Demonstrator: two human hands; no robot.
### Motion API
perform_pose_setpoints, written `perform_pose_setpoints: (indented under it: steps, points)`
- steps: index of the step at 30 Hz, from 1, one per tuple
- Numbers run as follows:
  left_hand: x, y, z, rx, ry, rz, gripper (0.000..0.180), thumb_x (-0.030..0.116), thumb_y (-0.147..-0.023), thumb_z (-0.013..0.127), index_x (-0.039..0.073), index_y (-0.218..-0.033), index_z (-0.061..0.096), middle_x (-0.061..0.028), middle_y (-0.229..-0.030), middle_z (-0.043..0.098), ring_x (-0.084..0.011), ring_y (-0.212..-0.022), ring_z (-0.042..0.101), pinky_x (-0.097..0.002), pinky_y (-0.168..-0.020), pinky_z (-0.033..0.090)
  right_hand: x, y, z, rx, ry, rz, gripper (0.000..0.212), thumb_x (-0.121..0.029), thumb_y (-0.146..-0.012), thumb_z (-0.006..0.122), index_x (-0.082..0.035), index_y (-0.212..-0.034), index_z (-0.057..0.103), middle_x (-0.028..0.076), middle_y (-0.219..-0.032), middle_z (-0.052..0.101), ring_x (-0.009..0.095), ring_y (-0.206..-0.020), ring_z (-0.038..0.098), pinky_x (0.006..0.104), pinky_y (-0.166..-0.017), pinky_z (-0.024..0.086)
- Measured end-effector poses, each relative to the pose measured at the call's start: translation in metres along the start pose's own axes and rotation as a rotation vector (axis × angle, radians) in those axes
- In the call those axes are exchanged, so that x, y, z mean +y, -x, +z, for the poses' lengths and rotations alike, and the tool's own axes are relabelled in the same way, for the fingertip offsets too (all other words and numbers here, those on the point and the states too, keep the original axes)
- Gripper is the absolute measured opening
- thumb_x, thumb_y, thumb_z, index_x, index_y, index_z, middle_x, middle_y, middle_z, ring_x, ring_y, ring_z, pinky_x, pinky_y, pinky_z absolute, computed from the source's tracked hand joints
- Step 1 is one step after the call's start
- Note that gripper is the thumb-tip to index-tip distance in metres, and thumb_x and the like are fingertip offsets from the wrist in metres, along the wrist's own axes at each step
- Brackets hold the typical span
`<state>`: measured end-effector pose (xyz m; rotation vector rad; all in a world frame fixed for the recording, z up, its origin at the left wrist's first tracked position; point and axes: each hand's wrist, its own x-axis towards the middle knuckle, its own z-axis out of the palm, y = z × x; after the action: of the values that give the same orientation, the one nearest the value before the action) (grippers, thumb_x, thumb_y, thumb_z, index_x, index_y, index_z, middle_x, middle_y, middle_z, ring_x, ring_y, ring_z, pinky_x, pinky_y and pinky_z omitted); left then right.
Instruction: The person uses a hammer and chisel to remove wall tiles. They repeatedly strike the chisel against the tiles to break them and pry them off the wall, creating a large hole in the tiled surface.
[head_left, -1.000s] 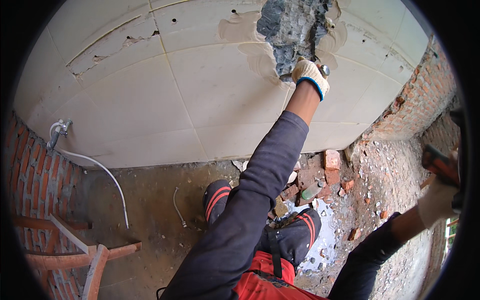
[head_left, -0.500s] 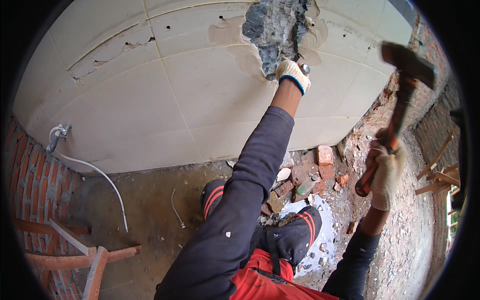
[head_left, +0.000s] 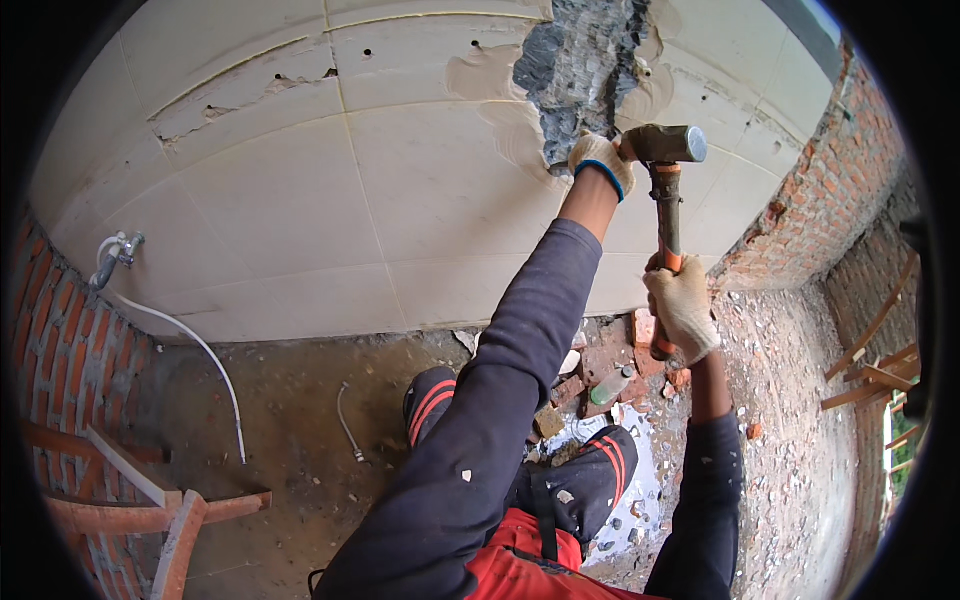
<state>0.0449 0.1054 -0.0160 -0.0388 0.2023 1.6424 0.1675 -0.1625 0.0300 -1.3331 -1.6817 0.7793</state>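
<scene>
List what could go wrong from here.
1. The head of the club hammer is right by the left hand, which grips a mostly hidden chisel; a slightly stray blow could hit that hand.
2. Jarring beside the ragged wall cavity might crack the pale wall tiles around it.
3. Loosened pieces could drop onto the bottle among the broken bricks on the floor below.

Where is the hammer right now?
In the head view, the hammer is right of centre, gripped in the right hand, with its head beside the left hand near the lower end of the rough gouge in the tiled wall.
</scene>
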Motion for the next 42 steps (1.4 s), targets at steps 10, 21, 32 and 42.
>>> perform_pose_setpoints:
  steps: [10,21,32,42]
  points:
    - [0.057,0.112,-0.045,-0.062,-0.225,-0.206,0.028,0.025,-0.092,0.038,0.014,-0.067,0.044,0.0011,-0.058,0.044,-0.0106,-0.046,0.042,-0.0233,-0.04,0.037,0.064,0.098,-0.043,-0.008,-0.258,0.266,0.008,0.0,-0.072,0.055,-0.005,-0.072,0.049,-0.001,-0.055,0.046,0.006,-0.041,0.043,0.0207,-0.038,0.033]
    - [0.043,0.296,-0.369,0.765,-0.876,-0.525,0.022,0.036,-0.091,0.049,0.017,-0.079,0.052,0.0004,-0.064,0.048,-0.0154,-0.053,0.049,-0.0335,-0.044,0.042,0.199,0.23,-0.022,0.083,-0.26,0.739,0.008,0.003,-0.069,0.052,-0.003,-0.066,0.047,0.002,-0.05,0.046,0.011,-0.037,0.043,0.025,-0.035,0.034]
    - [-0.01,0.379,-0.345,-0.045,-1.349,-0.824,0.005,0.002,-0.085,0.048,0.007,-0.083,0.049,-0.0007,-0.064,0.05,-0.0113,-0.052,0.049,-0.0237,-0.049,0.043,0.259,0.271,-0.001,-0.017,-0.221,1.04,0.007,-0.008,-0.073,0.055,-0.002,-0.074,0.054,0.004,-0.054,0.052,0.013,-0.044,0.052,0.0267,-0.042,0.04]
    - [-0.057,0.423,-0.298,-0.664,-2.209,-0.72,0.023,0.019,-0.05,0.066,0.006,-0.069,0.061,-0.014,-0.078,0.062,-0.031,-0.073,0.063,-0.0414,-0.061,0.05,0.276,0.263,0.005,-0.071,-0.372,0.906,0.015,-0.014,-0.074,0.051,-0.001,-0.081,0.054,0.002,-0.056,0.048,0.013,-0.039,0.047,0.025,-0.036,0.04]
